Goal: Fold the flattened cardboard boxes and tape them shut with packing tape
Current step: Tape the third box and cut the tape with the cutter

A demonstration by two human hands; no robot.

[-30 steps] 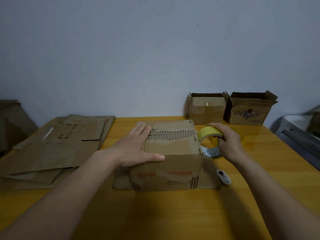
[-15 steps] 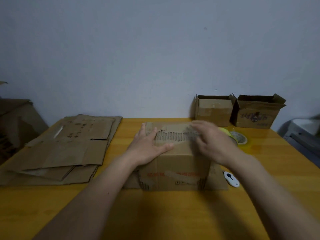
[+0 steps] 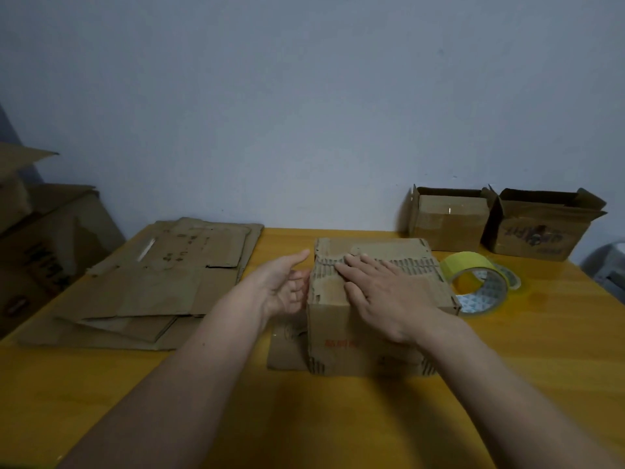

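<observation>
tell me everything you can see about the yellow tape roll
The yellow packing tape roll stands on the orange wooden table, tilted, just right of the brown cardboard box being folded. Its outer band is yellow; the core's inside shows a white patterned lining. Neither hand touches it. Whether it touches the box is unclear.
</observation>
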